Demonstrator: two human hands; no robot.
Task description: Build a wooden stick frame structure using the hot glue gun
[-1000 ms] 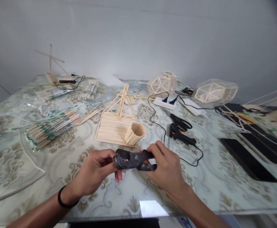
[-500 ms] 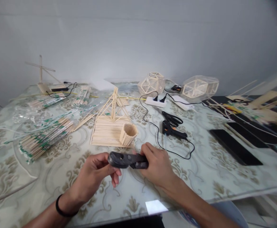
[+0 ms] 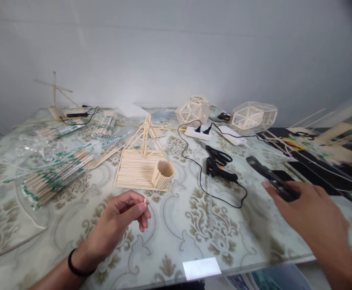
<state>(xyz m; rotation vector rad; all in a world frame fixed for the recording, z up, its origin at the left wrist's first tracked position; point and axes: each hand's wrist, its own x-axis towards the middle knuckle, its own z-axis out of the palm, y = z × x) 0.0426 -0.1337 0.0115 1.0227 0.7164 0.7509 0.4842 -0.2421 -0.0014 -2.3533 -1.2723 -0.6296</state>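
Note:
My left hand (image 3: 123, 217) is pinched round a small pale wooden piece (image 3: 145, 201), in front of the stick-built base (image 3: 135, 171). On that base stand a round cup of short sticks (image 3: 163, 174) and a pointed frame of sticks (image 3: 145, 137). Off to the right, my right hand (image 3: 308, 209) grips a black cutter-like tool (image 3: 274, 177), held above the table near the black slabs. Between the hands and farther back lie a black glue gun (image 3: 221, 171) and black scissors (image 3: 219, 155).
Bundles of wrapped sticks (image 3: 58, 175) lie at the left. White power strips (image 3: 198, 133) and a looping black cable (image 3: 200, 181) are behind and beside the glue gun. Two faceted stick models (image 3: 254, 116) stand at the back. Black slabs (image 3: 310, 177) lie at the right.
My right hand has carried the black tool away from my left hand, far to the right. The small wooden piece now shows in my left fingertips.

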